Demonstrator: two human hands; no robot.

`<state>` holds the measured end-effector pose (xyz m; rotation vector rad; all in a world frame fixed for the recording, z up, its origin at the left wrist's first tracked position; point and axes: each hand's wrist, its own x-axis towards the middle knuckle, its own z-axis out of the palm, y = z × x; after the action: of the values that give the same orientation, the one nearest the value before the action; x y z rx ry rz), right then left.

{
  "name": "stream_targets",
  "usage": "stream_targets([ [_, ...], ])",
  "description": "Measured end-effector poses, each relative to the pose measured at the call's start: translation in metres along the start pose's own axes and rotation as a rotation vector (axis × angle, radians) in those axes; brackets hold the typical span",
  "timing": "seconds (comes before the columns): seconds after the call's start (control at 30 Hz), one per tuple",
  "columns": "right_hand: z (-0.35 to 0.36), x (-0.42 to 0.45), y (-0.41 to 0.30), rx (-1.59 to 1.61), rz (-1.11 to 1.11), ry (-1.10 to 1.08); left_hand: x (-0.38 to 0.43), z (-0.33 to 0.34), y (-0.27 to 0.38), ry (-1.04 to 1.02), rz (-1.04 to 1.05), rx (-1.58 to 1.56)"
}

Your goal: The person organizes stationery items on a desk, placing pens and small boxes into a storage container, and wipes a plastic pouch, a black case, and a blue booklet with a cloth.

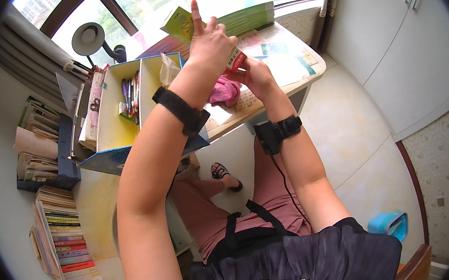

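Observation:
My left hand point(210, 39) is raised over the desk with its index finger stretched out. It grips a green printed book or flat box point(179, 23), most of which the hand hides. A red-and-white printed end point(236, 59) shows on the near side, apparently part of the same item. My right hand point(258, 75) has its fingers at that end. Just under the fingers a crumpled pink cloth point(224, 91) rests on the desk point(223, 130); whether the right hand touches it is unclear. Both forearms wear black straps.
A stack of green-edged books point(250, 17) stands by the window. Papers point(285, 57) cover the desk's right side. To the left is a divided box point(105, 158) with pens point(131, 93) and a plastic bag point(168, 69). A lamp point(88, 38) rises behind it. Shelved books point(69, 242) sit farther left.

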<state>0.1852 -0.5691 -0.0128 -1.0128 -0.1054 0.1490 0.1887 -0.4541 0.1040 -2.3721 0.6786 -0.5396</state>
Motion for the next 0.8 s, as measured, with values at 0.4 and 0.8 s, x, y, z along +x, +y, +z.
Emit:
stream_targets([
  [0.4,-0.033,0.019,0.016,0.597,-0.054,-0.042,0.018,0.021,-0.018,0.173,-0.053,-0.033],
  [0.8,-0.078,0.033,0.026,0.417,-0.172,0.271,0.014,0.043,-0.042,-0.026,-0.147,-0.276],
])
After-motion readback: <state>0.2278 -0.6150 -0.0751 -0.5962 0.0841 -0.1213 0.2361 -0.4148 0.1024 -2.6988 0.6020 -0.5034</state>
